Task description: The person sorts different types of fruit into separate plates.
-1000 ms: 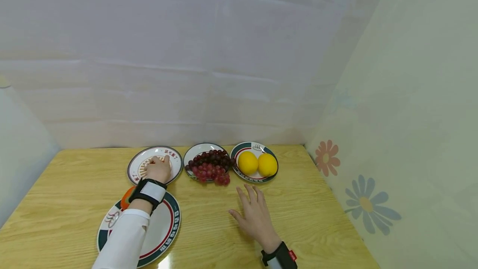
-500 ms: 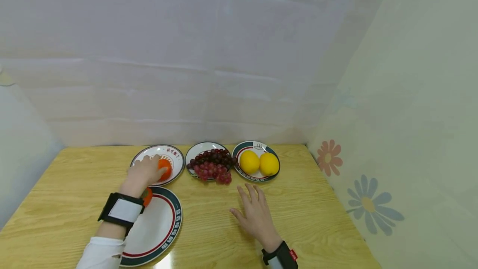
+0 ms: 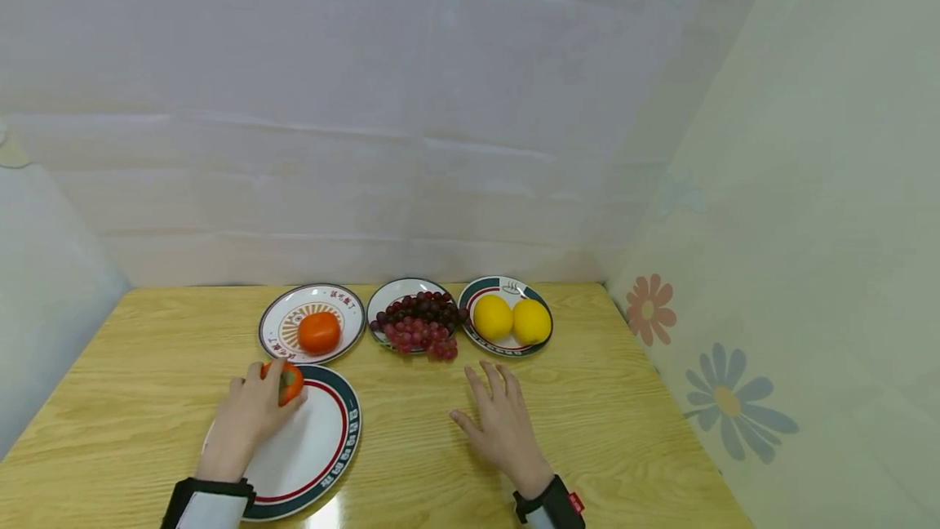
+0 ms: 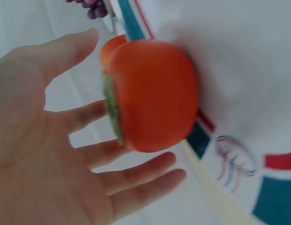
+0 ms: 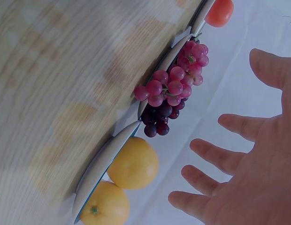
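A persimmon [image 3: 292, 383] with a green cap sits at the far left rim of the large plate [image 3: 303, 457]. Over it reaches my left hand [image 3: 241, 423], its fingertips right at the fruit. The left wrist view shows that hand's thumb and fingers spread beside the persimmon [image 4: 152, 96], palm toward the green cap. Another persimmon [image 3: 319, 333] rests on a small white plate [image 3: 275, 325] behind. My right hand [image 3: 503, 435] hovers low at the right with spread fingers and nothing in it; nearest to it are the grapes and the yellow fruit.
Purple and red grapes [image 3: 419, 325] lie on a middle plate [image 3: 385, 296], some hanging over its front rim. Two yellow fruits [image 3: 493, 317] share the right-hand plate [image 3: 532, 298]. A wall [image 3: 396, 186] rises behind the table, and another with painted flowers stands at the right.
My left hand let go of a persimmon on the small left plate, then drew back toward me to the persimmon on the large plate. The right hand stayed in place.
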The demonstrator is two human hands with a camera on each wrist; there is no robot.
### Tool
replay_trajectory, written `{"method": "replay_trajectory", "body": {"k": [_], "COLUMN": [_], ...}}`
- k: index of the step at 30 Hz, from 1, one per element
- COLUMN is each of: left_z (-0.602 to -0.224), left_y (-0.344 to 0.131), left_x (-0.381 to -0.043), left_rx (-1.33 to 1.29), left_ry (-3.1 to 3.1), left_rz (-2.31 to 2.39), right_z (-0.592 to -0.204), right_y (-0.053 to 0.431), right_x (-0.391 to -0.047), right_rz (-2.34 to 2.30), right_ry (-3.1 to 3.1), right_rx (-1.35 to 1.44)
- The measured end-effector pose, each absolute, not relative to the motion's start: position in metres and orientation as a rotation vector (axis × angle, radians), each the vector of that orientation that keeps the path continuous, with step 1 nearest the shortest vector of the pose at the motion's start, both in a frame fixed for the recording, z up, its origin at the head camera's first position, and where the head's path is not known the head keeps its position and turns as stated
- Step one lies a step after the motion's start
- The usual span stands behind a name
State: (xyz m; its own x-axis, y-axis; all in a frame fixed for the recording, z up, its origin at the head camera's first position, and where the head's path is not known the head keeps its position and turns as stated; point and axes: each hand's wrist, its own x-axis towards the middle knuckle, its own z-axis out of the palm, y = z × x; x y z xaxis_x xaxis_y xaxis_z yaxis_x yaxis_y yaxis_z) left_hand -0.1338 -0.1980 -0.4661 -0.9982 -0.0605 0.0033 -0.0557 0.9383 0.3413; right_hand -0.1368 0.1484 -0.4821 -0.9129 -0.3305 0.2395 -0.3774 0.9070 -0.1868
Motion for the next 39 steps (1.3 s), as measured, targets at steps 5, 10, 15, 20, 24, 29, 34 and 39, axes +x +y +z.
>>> {"method": "replay_trajectory", "body": {"k": [5,10,15,20,24,29,34,39], "left_z": [-0.477,-0.475,-0.463,-0.451,-0.445,-0.441,-0.45,-0.468], "left_y": [-0.197,-0.198,-0.203,-0.214,-0.222,-0.226,-0.227,-0.231], "left_x": [-0.133,-0.135,-0.146,-0.168,-0.191,-0.219,-0.234,-0.24], "left_rx": [0.108,0.111,0.081,0.032,-0.02,-0.028,0.02,-0.014], "left_ry": [-3.006,-3.031,-3.046,-2.985,-2.974,-3.043,-3.131,-3.103], "left_rz": [-0.553,-0.578,-0.589,-0.581,-0.568,-0.588,-0.621,-0.611], "right_z": [-0.482,-0.482,-0.48,-0.479,-0.48,-0.481,-0.481,-0.481], "right_y": [0.148,0.149,0.149,0.151,0.151,0.153,0.154,0.156], "right_x": [-0.136,-0.134,-0.134,-0.134,-0.134,-0.135,-0.137,-0.137], "right_rz": [0.33,0.331,0.344,0.358,0.349,0.338,0.328,0.322], "right_ry": [-2.853,-2.861,-2.884,-2.884,-2.884,-2.877,-2.84,-2.831], "right_rx": [0.538,0.534,0.518,0.505,0.502,0.497,0.51,0.51]}}
